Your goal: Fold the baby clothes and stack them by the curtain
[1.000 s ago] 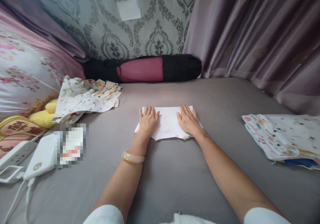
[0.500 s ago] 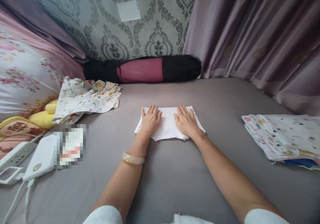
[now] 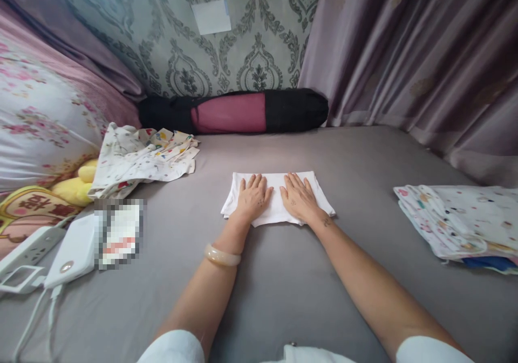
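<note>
Fingers (image 3: 257, 182) extended and slightly spread, thumbs angled inward, my left hand (image 3: 253, 200) and right hand (image 3: 299, 197) press palm-down, side by side, on a white cloth (image 3: 275, 211) mid-scene on the gray sheet (image 3: 279, 282); my forearms (image 3: 356, 276) stretch from the near side, a pale bangle (image 3: 222, 256) circling the left.

Hands (image 3: 254, 198) now closer together, nearer middle of white cloth (image 3: 275, 207).
</note>
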`<state>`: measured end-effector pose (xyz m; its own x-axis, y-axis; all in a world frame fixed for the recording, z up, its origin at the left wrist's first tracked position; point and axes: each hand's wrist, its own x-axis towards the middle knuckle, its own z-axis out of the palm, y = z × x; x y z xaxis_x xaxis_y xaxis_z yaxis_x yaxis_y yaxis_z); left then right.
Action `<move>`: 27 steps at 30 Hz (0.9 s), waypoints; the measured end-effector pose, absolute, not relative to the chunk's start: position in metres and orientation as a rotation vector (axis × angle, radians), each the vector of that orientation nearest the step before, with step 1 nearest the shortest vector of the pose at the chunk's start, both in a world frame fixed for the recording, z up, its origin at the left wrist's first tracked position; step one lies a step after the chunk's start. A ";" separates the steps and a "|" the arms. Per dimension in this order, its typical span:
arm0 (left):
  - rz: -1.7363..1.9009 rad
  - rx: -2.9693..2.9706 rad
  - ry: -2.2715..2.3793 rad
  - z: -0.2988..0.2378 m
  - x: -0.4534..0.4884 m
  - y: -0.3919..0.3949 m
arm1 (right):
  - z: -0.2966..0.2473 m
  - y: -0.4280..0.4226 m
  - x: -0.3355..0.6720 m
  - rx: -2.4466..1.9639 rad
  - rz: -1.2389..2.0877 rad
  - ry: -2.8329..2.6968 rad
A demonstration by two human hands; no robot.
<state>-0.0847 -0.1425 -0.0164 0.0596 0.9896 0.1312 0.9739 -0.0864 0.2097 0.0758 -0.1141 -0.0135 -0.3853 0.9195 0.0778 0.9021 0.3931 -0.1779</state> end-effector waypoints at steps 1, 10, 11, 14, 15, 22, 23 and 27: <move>0.388 2.238 2.069 -0.016 -0.085 -0.143 | -0.013 -0.114 0.076 -1.640 0.159 -2.483; 1.135 1.831 1.904 -0.022 -0.099 -0.132 | -0.003 -0.121 0.053 -1.626 0.212 -2.500; 1.277 1.696 1.875 -0.022 -0.101 -0.130 | -0.003 -0.122 0.048 -1.613 0.214 -2.497; 1.647 1.303 1.715 -0.021 -0.106 -0.127 | -0.007 -0.124 0.040 -1.604 0.211 -2.488; 1.730 1.185 1.620 -0.020 -0.108 -0.126 | -0.008 -0.124 0.039 -1.607 0.207 -2.487; 1.897 0.582 1.159 -0.008 -0.118 -0.127 | -0.012 -0.122 0.040 -1.619 0.183 -2.500; 1.916 0.538 1.135 -0.007 -0.120 -0.126 | -0.011 -0.123 0.039 -1.622 0.188 -2.503; 1.965 0.419 1.037 -0.006 -0.125 -0.121 | -0.006 -0.124 0.031 -1.630 0.235 -2.500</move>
<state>-0.1255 -0.1213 -0.0063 -0.5807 0.8091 -0.0904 -0.5311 -0.2924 0.7952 0.0306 -0.1242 -0.0061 -0.3993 0.9160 0.0382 0.8928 0.3980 -0.2109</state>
